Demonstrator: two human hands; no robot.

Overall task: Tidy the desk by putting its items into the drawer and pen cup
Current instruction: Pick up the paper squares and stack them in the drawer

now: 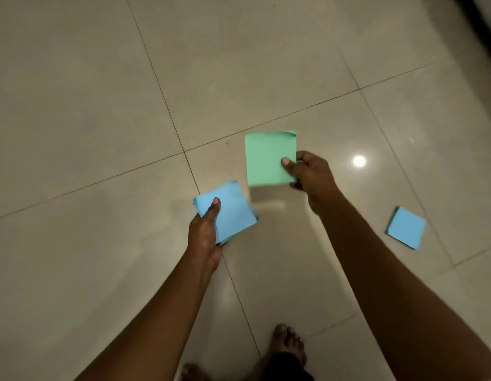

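Note:
I am looking down at a tiled floor. My left hand [207,229] grips a stack of blue square sticky notes [233,210], thumb on top. My right hand [307,174] pinches a green stack of sticky notes [266,158] by its right edge, thumb on the upper face, held above the floor. A second blue stack of notes [406,227] lies on the floor to the right of my right forearm. No desk, drawer or pen cup is in view.
Glossy beige floor tiles [101,105] with dark grout lines fill the view. A lamp reflection [359,161] shines right of my right hand. My bare feet [288,342] stand at the bottom edge. A dark edge runs along the top right corner.

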